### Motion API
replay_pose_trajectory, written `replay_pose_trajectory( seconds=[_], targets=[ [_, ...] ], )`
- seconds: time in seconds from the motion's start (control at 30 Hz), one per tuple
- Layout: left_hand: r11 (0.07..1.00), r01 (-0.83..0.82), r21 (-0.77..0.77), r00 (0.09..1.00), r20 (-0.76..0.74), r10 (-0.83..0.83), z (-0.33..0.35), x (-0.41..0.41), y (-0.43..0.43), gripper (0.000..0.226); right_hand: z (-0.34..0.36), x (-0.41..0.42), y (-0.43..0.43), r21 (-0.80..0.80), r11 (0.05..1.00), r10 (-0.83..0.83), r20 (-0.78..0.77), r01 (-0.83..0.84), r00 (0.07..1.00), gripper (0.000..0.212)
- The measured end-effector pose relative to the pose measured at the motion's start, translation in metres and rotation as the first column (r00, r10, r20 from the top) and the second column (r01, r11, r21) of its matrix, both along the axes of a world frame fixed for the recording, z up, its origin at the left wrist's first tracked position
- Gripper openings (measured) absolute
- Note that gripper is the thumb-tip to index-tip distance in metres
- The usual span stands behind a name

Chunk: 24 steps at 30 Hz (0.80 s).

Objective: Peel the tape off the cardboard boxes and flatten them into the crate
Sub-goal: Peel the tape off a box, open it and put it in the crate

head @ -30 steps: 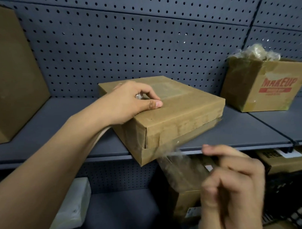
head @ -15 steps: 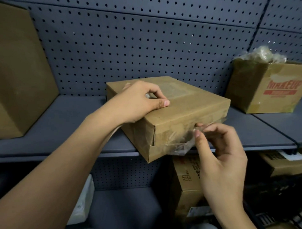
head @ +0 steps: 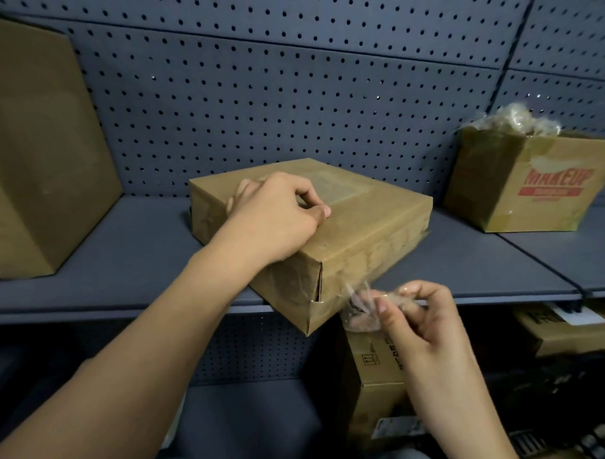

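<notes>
The left forearm [head: 144,355] reaches up from the lower left across the front edge of the shelf [head: 124,270]. The left hand [head: 276,216] lies knuckles-up on top of the box [head: 373,227], with its fingers curled under and the thumb stretched out beside them. The right hand [head: 424,328] is raised just below that front edge, beside the box's near corner, thumb and curled fingers pinching a crumpled wad of clear tape [head: 357,306].

— Where's the box?
— A flat brown cardboard box [head: 356,227], lying skewed on the shelf [head: 124,266], its near corner overhanging the edge.
— And the tape [head: 357,304]?
— Clear and crumpled, lifting off the front side by that corner.
</notes>
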State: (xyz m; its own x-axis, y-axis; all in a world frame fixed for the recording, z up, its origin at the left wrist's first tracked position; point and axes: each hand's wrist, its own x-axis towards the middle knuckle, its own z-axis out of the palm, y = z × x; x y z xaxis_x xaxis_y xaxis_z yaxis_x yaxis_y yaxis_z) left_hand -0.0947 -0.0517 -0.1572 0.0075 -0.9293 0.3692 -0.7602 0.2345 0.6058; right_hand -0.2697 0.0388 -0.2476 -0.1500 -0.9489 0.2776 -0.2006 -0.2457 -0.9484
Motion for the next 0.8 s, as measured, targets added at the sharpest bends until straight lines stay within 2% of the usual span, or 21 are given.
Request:
replay_pose_trajectory(
  seconds=[0.13, 0.23, 0.3, 0.37, 0.4, 0.43, 0.53, 0.57, 0.63, 0.7, 0.8],
  targets=[
    [0.999, -0.034, -0.001, 0.999, 0.007, 0.034, -0.001, -0.002, 0.002, 0.013, 0.001, -0.003, 0.002, 0.147, 0.970, 0.180, 0.094, -0.193, 0.979, 0.016],
    [0.999, -0.040, -0.003, 0.999, -0.005, 0.040, -0.002, -0.003, 0.004, 0.014, 0.003, -0.002, 0.005, 0.161, 0.951, 0.240, 0.155, -0.264, 0.958, 0.019],
    [0.999, -0.041, -0.006, 0.999, -0.005, 0.041, -0.002, -0.003, 0.004, 0.014, 0.006, -0.003, 0.007, 0.135, 0.951, 0.256, 0.153, -0.277, 0.954, 0.034],
    [0.999, -0.044, -0.011, 0.999, -0.002, 0.043, -0.002, -0.003, 0.004, 0.013, 0.008, -0.005, 0.009, 0.118, 0.950, 0.270, 0.162, -0.290, 0.949, 0.070],
    [0.999, -0.045, -0.012, 0.999, -0.006, 0.045, -0.003, -0.003, 0.004, 0.013, 0.008, -0.006, 0.010, 0.095, 0.958, 0.258, 0.127, -0.271, 0.958, 0.079],
    [0.999, -0.045, -0.014, 0.999, -0.010, 0.045, -0.003, -0.003, 0.004, 0.013, 0.008, -0.006, 0.012, 0.045, 0.974, 0.221, 0.067, -0.224, 0.973, 0.072],
    [0.998, -0.052, -0.022, 0.999, -0.015, 0.051, -0.004, -0.004, 0.004, 0.014, 0.008, -0.002, 0.017, -0.129, 0.984, 0.115, -0.066, -0.123, 0.991, 0.024],
    [0.998, -0.053, -0.026, 0.998, -0.020, 0.052, -0.004, -0.004, 0.004, 0.014, 0.009, 0.000, 0.018, -0.137, 0.984, 0.107, -0.083, -0.118, 0.991, 0.019],
    [0.998, -0.053, -0.035, 0.998, -0.021, 0.052, -0.005, -0.004, 0.004, 0.014, 0.008, 0.006, 0.017, -0.135, 0.984, 0.106, -0.103, -0.119, 0.989, 0.044],
    [0.998, -0.056, -0.039, 0.998, -0.014, 0.056, -0.005, -0.004, 0.004, 0.013, 0.007, 0.011, 0.013, -0.173, 0.983, 0.034, -0.197, -0.068, 0.980, 0.062],
    [0.997, -0.060, -0.047, 0.998, -0.006, 0.060, -0.005, -0.004, 0.005, 0.013, 0.005, 0.018, 0.007, -0.287, 0.958, -0.107, -0.340, 0.006, 0.934, 0.059]
  ],
)
